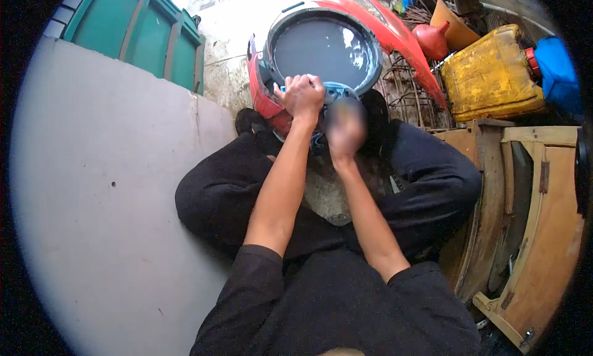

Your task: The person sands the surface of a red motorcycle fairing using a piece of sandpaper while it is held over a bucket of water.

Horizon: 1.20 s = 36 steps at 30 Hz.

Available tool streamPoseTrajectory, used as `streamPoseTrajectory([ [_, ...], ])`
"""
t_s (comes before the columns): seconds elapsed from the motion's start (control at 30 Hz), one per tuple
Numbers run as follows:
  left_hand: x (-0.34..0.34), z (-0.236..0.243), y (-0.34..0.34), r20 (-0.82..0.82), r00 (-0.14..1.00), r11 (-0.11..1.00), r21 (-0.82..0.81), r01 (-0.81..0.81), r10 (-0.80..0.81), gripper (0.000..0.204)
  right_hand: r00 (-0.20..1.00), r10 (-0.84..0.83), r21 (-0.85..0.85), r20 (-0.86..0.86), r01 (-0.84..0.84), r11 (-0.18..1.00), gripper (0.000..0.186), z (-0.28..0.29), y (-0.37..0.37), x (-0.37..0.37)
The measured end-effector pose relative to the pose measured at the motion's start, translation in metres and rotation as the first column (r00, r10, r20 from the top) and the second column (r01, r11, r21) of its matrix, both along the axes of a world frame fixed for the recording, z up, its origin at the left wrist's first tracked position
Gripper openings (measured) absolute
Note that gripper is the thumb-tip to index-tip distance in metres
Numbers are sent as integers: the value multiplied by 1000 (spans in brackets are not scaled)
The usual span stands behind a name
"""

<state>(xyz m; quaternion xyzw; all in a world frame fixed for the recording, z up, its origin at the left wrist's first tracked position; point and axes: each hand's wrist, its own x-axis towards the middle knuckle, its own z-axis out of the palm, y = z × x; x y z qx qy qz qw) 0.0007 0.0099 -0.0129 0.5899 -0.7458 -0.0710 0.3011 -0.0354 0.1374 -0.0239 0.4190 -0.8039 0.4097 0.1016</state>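
Apparently, the blue part [338, 91], showing just right of the grip, is clasped by the left hand [302, 98]; whether the blurred right hand [346, 130] is closed cannot be told. By a slip, the basin [373, 73] just beyond could be knocked and liquid [302, 52] spilled.

The left forearm [278, 186] and right forearm [369, 217] are stretched forward. The left hand [302, 98] is held knuckles up, fingers [307, 81] curled; the right hand [344, 133] is placed just beside it, nearer the body, its grip obscured by blur. Both knees [196, 195] are bent outward.
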Motion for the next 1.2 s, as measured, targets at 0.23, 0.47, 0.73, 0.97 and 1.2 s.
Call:
streamPoseTrajectory([
  [0.23,-4,-2,-1,10,1000,1000,3,8,-8,32,1000,-31,60,1,31,998,23,11,-24,-22],
  [0.47,-4,-1,2,16,1000,1000,1,25,-25,32,998,-42,57,-43,44,997,24,8,-14,-15],
  [0.73,0,-1,3,6,1000,1000,25,15,-15,32,999,-27,30,-32,28,999,29,-1,-1,-2],
  [0.97,-1,-1,0,11,1000,999,32,24,-25,34,999,-2,62,-54,5,998,29,-10,1,-3],
  [1.2,-4,-6,4,52,998,1000,25,18,-20,32,999,-22,102,-23,25,994,22,19,-26,-23],
])
